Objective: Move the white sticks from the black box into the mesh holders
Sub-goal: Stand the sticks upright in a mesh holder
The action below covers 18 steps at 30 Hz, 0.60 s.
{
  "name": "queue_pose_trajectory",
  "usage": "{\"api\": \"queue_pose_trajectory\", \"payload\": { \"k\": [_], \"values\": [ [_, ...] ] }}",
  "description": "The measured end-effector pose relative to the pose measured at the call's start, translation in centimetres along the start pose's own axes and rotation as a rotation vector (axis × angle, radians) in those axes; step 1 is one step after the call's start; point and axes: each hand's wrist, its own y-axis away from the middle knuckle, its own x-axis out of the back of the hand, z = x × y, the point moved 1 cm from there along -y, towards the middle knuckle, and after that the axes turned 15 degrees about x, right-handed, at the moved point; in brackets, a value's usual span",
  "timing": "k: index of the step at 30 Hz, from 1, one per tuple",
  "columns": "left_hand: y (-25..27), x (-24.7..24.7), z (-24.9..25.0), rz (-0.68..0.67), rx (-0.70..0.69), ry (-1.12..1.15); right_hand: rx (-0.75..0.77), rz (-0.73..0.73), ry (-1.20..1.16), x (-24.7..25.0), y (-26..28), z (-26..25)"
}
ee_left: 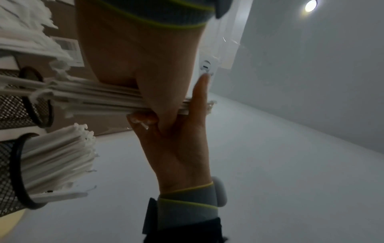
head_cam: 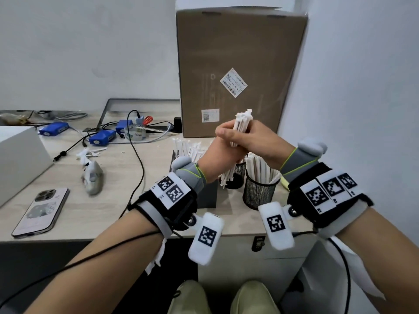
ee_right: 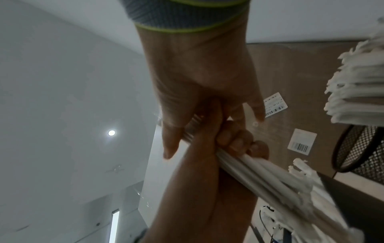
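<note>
Both hands clasp one bundle of white sticks point(head_cam: 241, 125) held nearly upright above the desk. My left hand point(head_cam: 223, 138) comes from the lower left and curls its fingers round the bundle point(ee_right: 257, 174). From the right, my right hand point(head_cam: 256, 141) wraps over the bundle and the left hand. The bundle's frayed lower ends hang by the rim of the far mesh holder point(head_cam: 239, 175). The near mesh holder point(head_cam: 258, 192) stands full of sticks point(ee_left: 58, 156). More sticks point(head_cam: 188, 147) stand in the black box point(head_cam: 207, 196), left of the holders.
A tall cardboard box point(head_cam: 238, 64) stands right behind the hands, against the wall. Left on the desk are a phone point(head_cam: 40, 211), crumpled wrapping point(head_cam: 93, 177), blue devices point(head_cam: 102, 137) with black cables, scissors point(head_cam: 148, 120) and a white box point(head_cam: 18, 155).
</note>
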Motion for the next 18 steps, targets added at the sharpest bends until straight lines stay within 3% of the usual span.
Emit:
{"api": "queue_pose_trajectory", "payload": {
  "k": [5, 11, 15, 18],
  "values": [
    [-0.5, -2.9, 1.1, -0.038, 0.032, 0.039, 0.177, 0.225, 0.034, 2.1, 0.8, 1.0],
    [-1.4, -4.2, 0.3, -0.173, 0.141, 0.03, 0.174, 0.526, -0.237, 5.6, 2.1, 1.9],
    [-2.3, -3.7, -1.9, 0.012, 0.25, -0.085, 0.12, 0.757, -0.265, 9.4, 3.8, 2.9],
    [-2.6, -4.0, -3.3, 0.027, 0.309, -0.328, 0.078, 0.83, -0.336, 11.4, 4.7, 3.7]
  ]
}}
